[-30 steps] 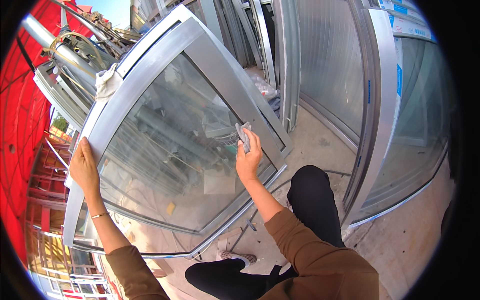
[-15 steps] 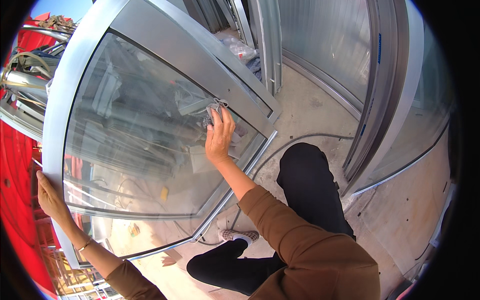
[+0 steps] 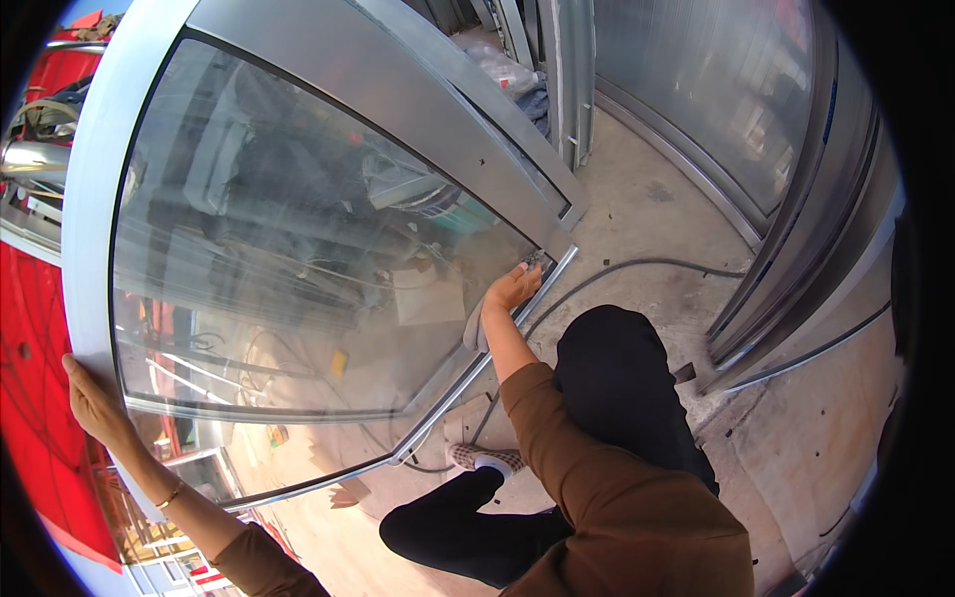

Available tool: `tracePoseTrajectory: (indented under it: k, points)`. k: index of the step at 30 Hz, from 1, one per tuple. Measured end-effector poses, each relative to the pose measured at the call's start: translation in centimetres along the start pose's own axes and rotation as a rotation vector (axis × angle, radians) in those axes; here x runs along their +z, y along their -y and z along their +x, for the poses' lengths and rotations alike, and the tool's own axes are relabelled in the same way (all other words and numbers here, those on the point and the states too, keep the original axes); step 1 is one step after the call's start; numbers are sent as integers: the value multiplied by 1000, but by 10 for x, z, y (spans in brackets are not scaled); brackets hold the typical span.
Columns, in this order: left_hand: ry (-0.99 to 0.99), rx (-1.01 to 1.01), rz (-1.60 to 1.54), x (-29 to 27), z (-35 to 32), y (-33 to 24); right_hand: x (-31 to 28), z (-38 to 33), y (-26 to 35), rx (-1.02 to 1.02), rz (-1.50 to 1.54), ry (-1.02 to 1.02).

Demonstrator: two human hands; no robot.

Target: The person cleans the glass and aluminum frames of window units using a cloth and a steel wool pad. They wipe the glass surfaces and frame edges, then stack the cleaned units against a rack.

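A large glass door [image 3: 298, 249] in a grey metal frame [image 3: 95, 179] fills the left and middle of the head view. My right hand [image 3: 512, 289] presses a grey cloth [image 3: 476, 328] against the glass at its lower right corner, close to the frame's bottom rail. My left hand [image 3: 95, 403] grips the frame's outer edge at the lower left, fingers wrapped around it. My brown sleeves and black trousers show at the bottom.
A dark cable [image 3: 637, 269] snakes over the concrete floor [image 3: 657, 209] beside my leg. More metal-framed glass panels [image 3: 756, 109] stand at the right. Bags and clutter [image 3: 512, 75] lie at the back. Red scaffolding [image 3: 40, 398] shows at the left.
My right hand has slid the cloth down and to the right, from the middle of the pane to its lower corner. My left hand has kept its hold on the frame edge.
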State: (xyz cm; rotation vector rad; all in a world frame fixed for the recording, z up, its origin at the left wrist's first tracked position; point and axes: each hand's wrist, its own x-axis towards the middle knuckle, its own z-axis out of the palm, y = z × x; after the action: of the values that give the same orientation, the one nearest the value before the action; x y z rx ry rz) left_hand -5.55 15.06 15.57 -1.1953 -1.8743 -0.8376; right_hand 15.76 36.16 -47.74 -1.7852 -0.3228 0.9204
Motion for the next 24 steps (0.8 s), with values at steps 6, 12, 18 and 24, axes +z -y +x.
tracePoseTrajectory:
  k: [6,12,18,24]
  points:
    - [-14,-17,12,-9,-9,-5,-11,2,-132,466,68,217]
    - [46,-84,18,-12,2,17,-40,-91,-93,854,301,440]
    - [49,-41,8,-8,6,21,-93,-157,81,415,317,692]
    - [-10,108,7,11,7,4,-71,-137,83,122,177,567]
